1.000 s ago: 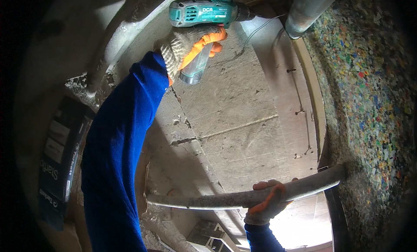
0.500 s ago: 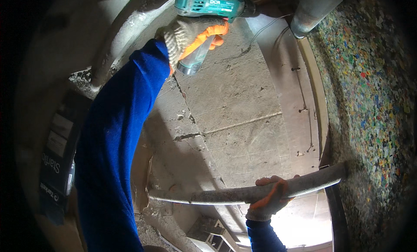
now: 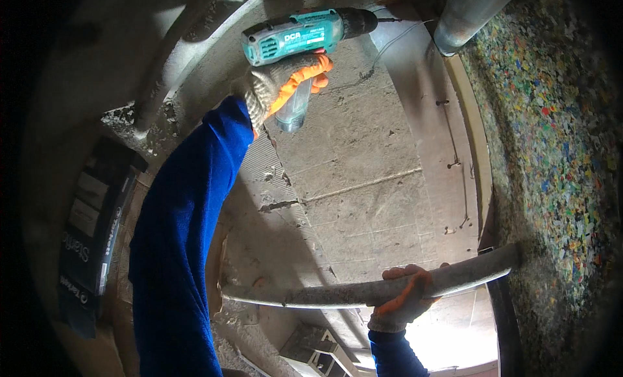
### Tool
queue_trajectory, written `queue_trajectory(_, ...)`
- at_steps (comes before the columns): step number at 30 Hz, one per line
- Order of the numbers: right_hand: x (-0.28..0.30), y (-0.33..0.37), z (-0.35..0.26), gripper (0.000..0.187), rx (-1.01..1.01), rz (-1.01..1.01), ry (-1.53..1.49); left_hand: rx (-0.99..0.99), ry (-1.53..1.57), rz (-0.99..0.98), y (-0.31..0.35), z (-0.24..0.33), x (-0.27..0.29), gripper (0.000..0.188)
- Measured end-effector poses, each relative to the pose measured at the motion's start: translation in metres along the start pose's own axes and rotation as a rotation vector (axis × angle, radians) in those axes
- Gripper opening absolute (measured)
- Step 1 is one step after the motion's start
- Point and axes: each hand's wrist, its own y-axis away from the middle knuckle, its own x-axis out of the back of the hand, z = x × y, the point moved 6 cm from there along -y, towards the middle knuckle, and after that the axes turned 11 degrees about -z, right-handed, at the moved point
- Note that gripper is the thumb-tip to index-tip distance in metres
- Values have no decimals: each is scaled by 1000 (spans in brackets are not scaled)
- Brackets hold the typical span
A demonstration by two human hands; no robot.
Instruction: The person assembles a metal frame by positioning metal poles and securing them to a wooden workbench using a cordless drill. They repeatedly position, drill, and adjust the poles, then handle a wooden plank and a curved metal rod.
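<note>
My left hand (image 3: 285, 85), in a grey and orange work glove on a blue-sleeved arm, grips the handle of a teal cordless drill (image 3: 302, 34) raised high. The drill's dark chuck and bit (image 3: 388, 18) point right, the tip close to a grey vertical pipe (image 3: 468, 16). My right hand (image 3: 405, 298), in the same kind of glove, is wrapped around a long dusty grey pipe (image 3: 363, 291) that lies nearly level across the lower part of the view, its right end against the speckled panel.
A multicoloured speckled panel (image 3: 551, 150) fills the right side. Rough grey concrete blocks (image 3: 363, 182) with mortar joints lie ahead. A dark printed bag (image 3: 91, 227) sits at the left. Rubble (image 3: 130, 120) lies at upper left. Bright light shows at the bottom (image 3: 441, 344).
The drill and my left hand sit a little lower and more to the left in the view, with the bit nearer the vertical pipe. My right hand keeps its hold on the long pipe.
</note>
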Motion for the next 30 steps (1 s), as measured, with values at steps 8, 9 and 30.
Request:
queue_trajectory(8, 2, -1, 4, 76, -16, 16, 5, 3, -42, 87, 7, -15, 15, 28)
queue_trajectory(9, 0, -1, 3, 77, 20, -16, 32, 2, -37, 79, 8, -13, 16, 27)
queue_trajectory(30, 10, -1, 16, 55, 67, 0, -171, 252, 97, 482, 265, 8, -11, 26)
